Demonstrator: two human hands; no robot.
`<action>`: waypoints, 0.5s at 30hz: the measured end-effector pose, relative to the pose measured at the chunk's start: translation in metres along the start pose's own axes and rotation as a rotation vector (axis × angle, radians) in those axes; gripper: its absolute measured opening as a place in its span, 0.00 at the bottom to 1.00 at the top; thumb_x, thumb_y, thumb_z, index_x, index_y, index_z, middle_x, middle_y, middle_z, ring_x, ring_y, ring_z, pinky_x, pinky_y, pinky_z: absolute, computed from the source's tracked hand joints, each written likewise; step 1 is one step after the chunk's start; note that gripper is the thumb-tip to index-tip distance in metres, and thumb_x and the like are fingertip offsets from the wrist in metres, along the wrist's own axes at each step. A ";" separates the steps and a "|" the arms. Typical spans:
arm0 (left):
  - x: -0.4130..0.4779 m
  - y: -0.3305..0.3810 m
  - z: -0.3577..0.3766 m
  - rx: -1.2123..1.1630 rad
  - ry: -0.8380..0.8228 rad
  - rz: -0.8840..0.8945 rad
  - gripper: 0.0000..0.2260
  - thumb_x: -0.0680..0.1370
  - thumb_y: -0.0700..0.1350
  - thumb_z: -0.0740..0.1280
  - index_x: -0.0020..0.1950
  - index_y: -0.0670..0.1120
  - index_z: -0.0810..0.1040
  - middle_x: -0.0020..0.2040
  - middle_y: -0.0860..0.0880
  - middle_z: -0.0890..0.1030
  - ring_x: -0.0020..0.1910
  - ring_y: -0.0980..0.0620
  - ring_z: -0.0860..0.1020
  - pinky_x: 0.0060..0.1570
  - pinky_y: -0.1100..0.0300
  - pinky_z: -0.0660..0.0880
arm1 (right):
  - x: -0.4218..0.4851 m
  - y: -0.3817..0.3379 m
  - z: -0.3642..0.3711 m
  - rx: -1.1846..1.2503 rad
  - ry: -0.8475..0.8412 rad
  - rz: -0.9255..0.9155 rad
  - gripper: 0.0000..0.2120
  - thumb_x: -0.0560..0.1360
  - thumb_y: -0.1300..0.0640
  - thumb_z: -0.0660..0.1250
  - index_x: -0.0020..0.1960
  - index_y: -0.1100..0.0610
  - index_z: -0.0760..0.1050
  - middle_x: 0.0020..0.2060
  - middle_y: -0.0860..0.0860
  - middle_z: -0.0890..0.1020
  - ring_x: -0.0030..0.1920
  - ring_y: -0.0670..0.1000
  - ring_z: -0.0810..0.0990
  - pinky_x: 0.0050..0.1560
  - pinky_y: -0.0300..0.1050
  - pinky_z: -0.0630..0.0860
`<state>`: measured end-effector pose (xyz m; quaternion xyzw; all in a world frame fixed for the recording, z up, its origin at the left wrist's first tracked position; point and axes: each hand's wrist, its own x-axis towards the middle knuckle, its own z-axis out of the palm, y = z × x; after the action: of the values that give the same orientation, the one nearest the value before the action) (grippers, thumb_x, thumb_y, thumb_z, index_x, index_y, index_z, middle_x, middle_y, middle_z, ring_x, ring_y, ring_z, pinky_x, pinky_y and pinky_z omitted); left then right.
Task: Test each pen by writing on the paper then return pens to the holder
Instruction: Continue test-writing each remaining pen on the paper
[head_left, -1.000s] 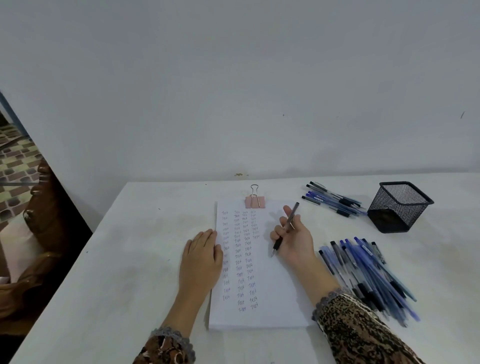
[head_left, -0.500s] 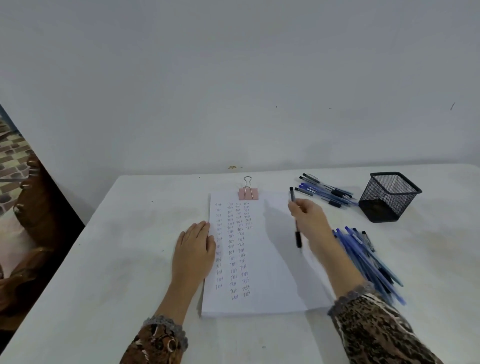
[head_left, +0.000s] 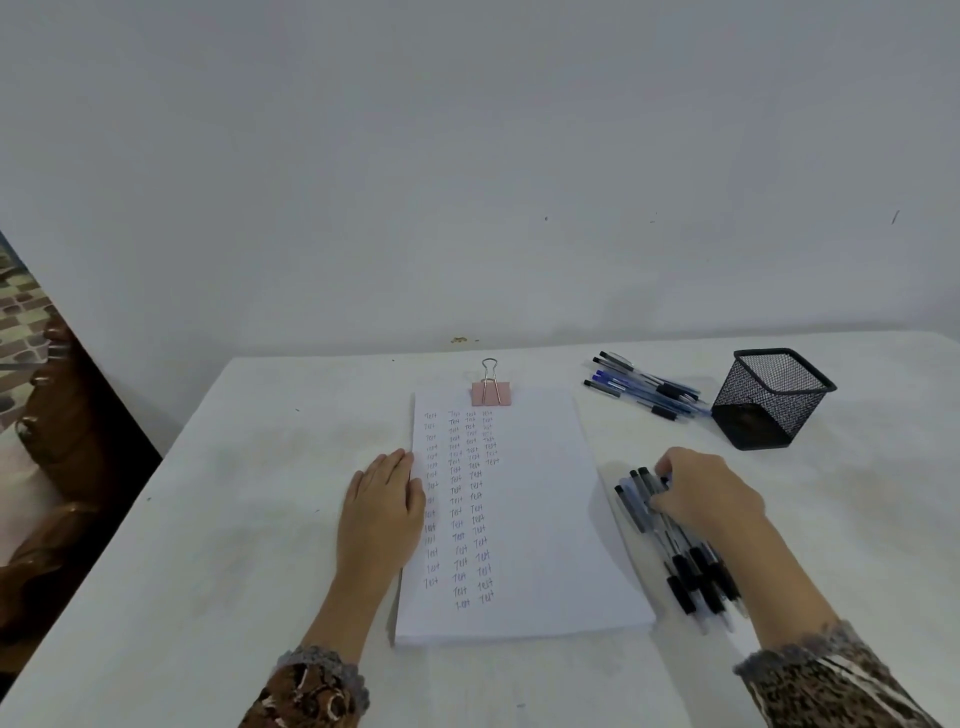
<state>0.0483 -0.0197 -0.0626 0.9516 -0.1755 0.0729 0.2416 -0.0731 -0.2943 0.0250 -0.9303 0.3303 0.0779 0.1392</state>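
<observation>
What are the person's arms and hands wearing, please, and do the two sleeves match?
Both hands are bare: the left hand and right hand show no gloves, rings or watch. The left sleeve and right sleeve match: long, in a brown, black and cream animal-like print, each ending at the wrist in a grey scalloped cuff.
</observation>
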 end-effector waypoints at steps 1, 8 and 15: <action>0.001 0.000 0.000 0.000 -0.004 -0.002 0.22 0.80 0.49 0.50 0.72 0.44 0.65 0.72 0.48 0.67 0.73 0.52 0.62 0.74 0.54 0.53 | 0.003 0.000 -0.001 -0.007 -0.023 -0.009 0.14 0.75 0.57 0.64 0.60 0.54 0.70 0.58 0.53 0.75 0.52 0.54 0.74 0.49 0.45 0.71; 0.001 -0.002 0.001 0.002 -0.002 -0.004 0.19 0.81 0.46 0.54 0.72 0.44 0.65 0.72 0.48 0.67 0.72 0.52 0.62 0.74 0.54 0.54 | 0.036 -0.020 -0.046 0.013 -0.045 -0.132 0.17 0.78 0.53 0.62 0.60 0.63 0.74 0.58 0.58 0.78 0.52 0.55 0.76 0.56 0.47 0.72; 0.002 -0.001 0.001 -0.002 0.000 -0.010 0.19 0.81 0.46 0.54 0.72 0.45 0.64 0.72 0.50 0.66 0.73 0.53 0.61 0.74 0.55 0.53 | 0.117 -0.025 -0.015 -0.053 -0.074 -0.311 0.21 0.81 0.61 0.54 0.72 0.63 0.61 0.72 0.59 0.65 0.72 0.57 0.63 0.67 0.46 0.62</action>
<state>0.0507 -0.0199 -0.0634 0.9523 -0.1707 0.0712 0.2428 0.0339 -0.3499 0.0168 -0.9701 0.1750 0.0982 0.1369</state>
